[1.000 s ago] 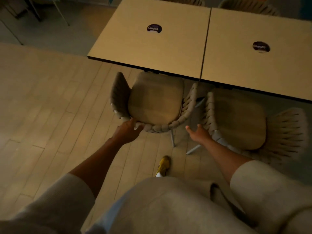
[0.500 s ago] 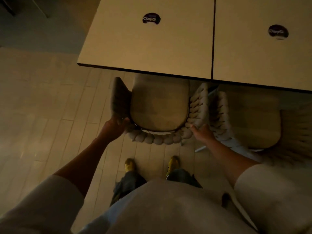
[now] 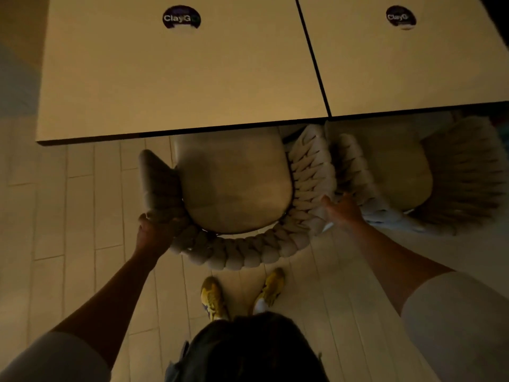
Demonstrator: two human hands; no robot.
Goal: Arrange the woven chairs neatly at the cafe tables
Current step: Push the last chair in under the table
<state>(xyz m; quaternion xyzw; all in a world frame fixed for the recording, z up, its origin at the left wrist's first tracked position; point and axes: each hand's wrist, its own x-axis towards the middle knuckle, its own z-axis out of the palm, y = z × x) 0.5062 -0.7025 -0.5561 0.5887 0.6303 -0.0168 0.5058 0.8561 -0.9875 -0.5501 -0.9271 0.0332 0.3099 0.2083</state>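
chair (image 3: 242, 255): beige braided weave | tables (image 3: 179, 78): tan, dark round stickers (image 3: 181, 17) | shoes (image 3: 213, 299): yellow | floor (image 3: 82, 216): pale planks

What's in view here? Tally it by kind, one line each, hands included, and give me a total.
Woven chairs: 2
Tables: 2
Round dark stickers: 2
Yellow shoes: 2
Hands: 2
Total: 10

Cafe seating area. Left table (image 3: 179, 78) butted against twin table (image 3: 413, 64) on its right; ClayGo sticker (image 3: 181, 17) on top; woven chair (image 3: 234, 255) tucked under its near edge; plank floor (image 3: 68, 216).
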